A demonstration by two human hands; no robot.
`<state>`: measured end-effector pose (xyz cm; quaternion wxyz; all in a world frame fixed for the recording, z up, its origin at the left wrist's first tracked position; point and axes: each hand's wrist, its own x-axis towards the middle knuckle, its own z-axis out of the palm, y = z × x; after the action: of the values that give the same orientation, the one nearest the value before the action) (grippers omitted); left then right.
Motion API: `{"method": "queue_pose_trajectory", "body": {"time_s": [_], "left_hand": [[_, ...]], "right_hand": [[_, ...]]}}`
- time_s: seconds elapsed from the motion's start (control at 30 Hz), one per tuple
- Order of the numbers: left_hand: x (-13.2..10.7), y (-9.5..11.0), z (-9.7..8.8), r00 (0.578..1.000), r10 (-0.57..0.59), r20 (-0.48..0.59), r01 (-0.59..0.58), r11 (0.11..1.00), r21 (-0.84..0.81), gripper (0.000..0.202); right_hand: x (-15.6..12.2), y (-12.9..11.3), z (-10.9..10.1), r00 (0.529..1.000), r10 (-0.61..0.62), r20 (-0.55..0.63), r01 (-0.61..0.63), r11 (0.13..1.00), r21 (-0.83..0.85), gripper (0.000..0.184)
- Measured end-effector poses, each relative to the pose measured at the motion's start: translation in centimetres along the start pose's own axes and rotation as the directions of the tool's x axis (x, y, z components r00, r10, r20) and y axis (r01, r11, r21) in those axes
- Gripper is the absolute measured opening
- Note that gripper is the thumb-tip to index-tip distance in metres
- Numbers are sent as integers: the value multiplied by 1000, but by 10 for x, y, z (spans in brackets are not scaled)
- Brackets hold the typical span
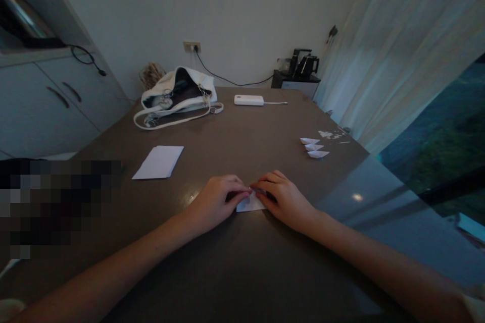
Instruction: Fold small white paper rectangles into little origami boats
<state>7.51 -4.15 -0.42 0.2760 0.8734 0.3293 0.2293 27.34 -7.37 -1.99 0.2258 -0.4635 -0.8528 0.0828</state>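
A small sheet of white paper [250,205] lies on the table in front of me, partly covered by both hands. My left hand [222,196] pinches its upper edge from the left, thumb and fingertips together. From the right, my right hand [280,197] grips the same edge, its fingertips almost meeting those of the left. The fingers hide the top of the paper, so any fold there is hard to make out. A stack of white paper [158,162] rests to the left. Several folded paper boats [314,147] stand in a group to the right.
Paper scraps [331,135] lie beyond the boats near the table's right edge. A white bag [178,93] and a white power bank [249,100] with a short cable sit at the far side. A blurred dark area [56,202] borders the left.
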Motion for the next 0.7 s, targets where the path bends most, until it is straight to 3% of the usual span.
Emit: {"method": "queue_pose_trajectory", "body": {"time_s": [0.2,0.7], "left_hand": [[1,-12,1,998,5,66,-6,1000,21,16],[-1,-11,7,985,134,114,-150,978,146,18]], "right_hand": [[0,0,-2,1000,-2,24,3,1000,-31,22],[-1,-4,-3,998,-9,59,15,994,-109,24]]}}
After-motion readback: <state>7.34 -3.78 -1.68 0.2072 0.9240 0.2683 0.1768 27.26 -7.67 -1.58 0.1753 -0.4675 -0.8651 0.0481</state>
